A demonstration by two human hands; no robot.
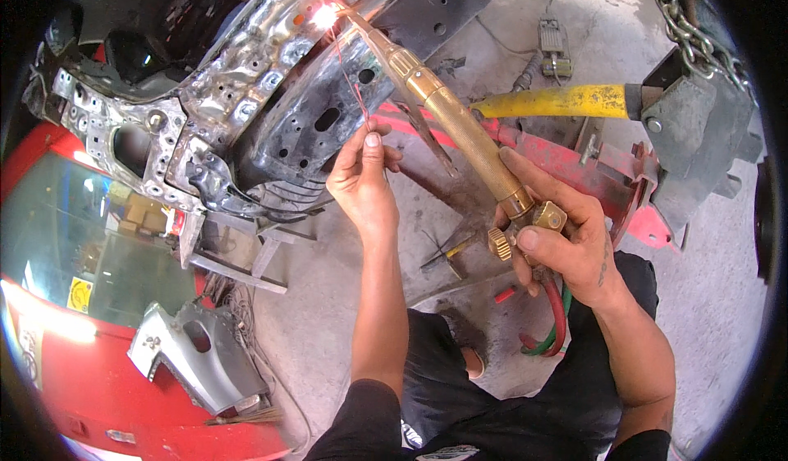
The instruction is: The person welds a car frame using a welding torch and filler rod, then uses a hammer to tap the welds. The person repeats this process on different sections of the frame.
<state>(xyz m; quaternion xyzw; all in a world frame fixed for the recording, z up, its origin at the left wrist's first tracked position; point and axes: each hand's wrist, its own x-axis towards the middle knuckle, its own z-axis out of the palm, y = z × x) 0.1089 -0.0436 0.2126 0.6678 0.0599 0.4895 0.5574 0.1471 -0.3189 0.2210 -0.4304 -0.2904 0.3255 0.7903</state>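
Observation:
My right hand (pixel 566 239) is closed around the rear of a brass gas torch (pixel 460 124), near its valve knobs. A red hose (pixel 560 321) and a green hose (pixel 538 346) hang from the torch's lower end. Up at the tip, a bright glow (pixel 327 16) lights the seam of a bare metal car body frame (pixel 246 91). Between thumb and fingers, my left hand (pixel 367 165) pinches a thin reddish filler rod (pixel 359 96), whose upper end reaches into the glow. The glare hides the exact contact there.
A yellow bar (pixel 566 101) joins a grey metal post (pixel 698 133) with a chain (pixel 685 26) on the right. Red steel beams (pixel 574 161) run below it. At the left stands a red car (pixel 98 379) with a silver body panel (pixel 205 362) on it. Tools (pixel 451 252) lie on the concrete floor.

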